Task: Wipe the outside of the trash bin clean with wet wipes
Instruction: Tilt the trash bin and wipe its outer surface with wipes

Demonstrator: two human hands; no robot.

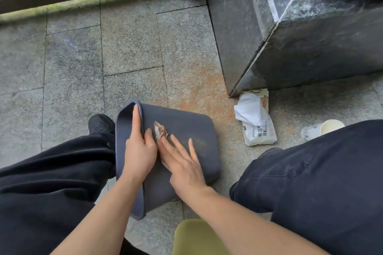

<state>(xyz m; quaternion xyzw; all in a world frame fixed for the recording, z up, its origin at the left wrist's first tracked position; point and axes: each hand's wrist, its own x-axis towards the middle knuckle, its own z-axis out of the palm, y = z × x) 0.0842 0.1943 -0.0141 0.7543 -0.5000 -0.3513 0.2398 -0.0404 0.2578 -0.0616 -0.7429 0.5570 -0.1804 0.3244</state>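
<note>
Wiping looks partway done: the left hand [137, 147] grips the rim of the tipped trash bin [186, 130] while the right hand [182, 161], fingers spread, presses a browned wet wipe [160, 132] flat against its side between both hands, other sides seemingly left.

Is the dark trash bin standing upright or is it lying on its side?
On its side. The trash bin lies on the stone floor, rim facing left, where the left hand grips it.
</note>
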